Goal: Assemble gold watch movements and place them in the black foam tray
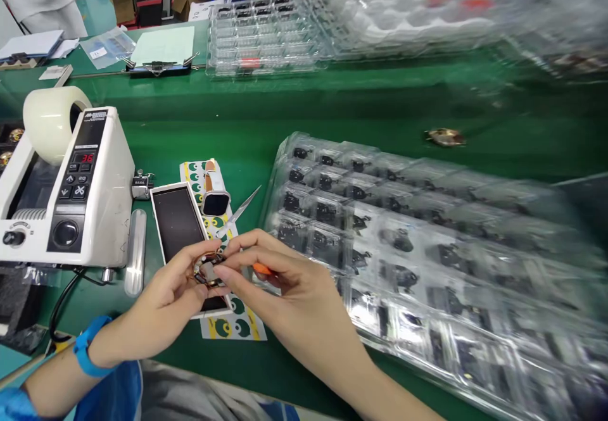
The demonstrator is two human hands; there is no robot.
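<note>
My left hand, with a blue wristband, pinches the edge of a small round electronic assembly with thin reddish wires. The thumb and fingers of my right hand close on its other side. An orange piece shows by my right fingers; I cannot tell whether it is held. Beneath the hands lie a white-rimmed box with a dark inside and a sheet of yellow and green stickers. A smartwatch-like piece with a dark screen and a pointed metal tool rest on the sheet.
On the left stands a white tape dispenser with a large roll. Clear plastic trays of dark parts fill the right. A small metallic part lies behind them. More trays and a clipboard sit on the back ledge.
</note>
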